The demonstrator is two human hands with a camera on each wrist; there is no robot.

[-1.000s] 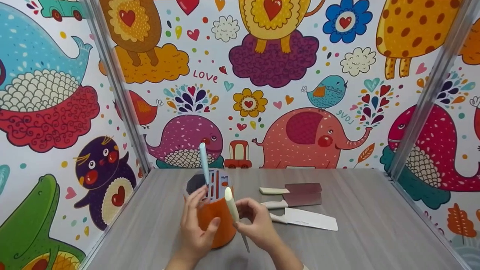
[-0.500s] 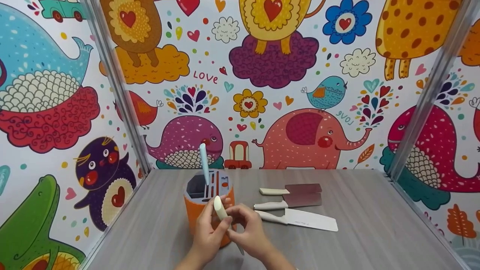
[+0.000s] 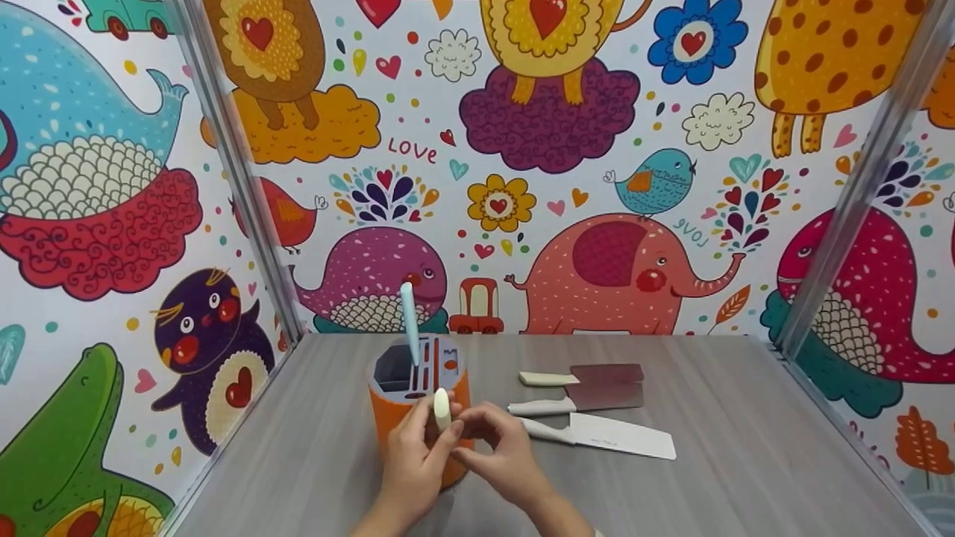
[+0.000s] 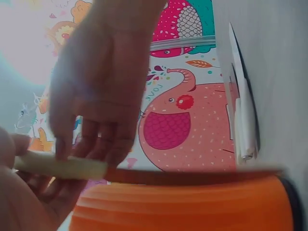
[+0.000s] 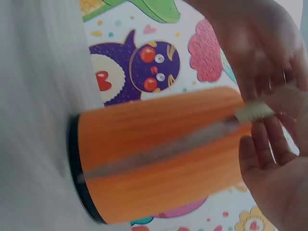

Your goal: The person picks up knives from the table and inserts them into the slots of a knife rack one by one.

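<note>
In the head view, a knife with a cream handle (image 3: 442, 406) points blade down in front of an orange knife block (image 3: 384, 418). My left hand (image 3: 414, 455) grips the handle near its top. The fingers and thumb of my right hand (image 3: 500, 451) pinch the handle from the other side, as the left wrist view shows. In the right wrist view the blurred blade (image 5: 168, 149) slants across the block's outer wall. A light-blue knife handle (image 3: 410, 321) stands up from the block's slotted top.
To the block's right lie a cream-handled knife (image 3: 548, 379) and a grey-handled knife (image 3: 541, 407), both with dark blades, and a white-bladed cleaver (image 3: 623, 436). Cartoon-printed panels with metal posts (image 3: 239, 171) enclose the grey table (image 3: 671, 500).
My left hand has left the block's side and taken hold of the knife handle. My right hand has brought the knife left, before the block, and the handle now stands more upright.
</note>
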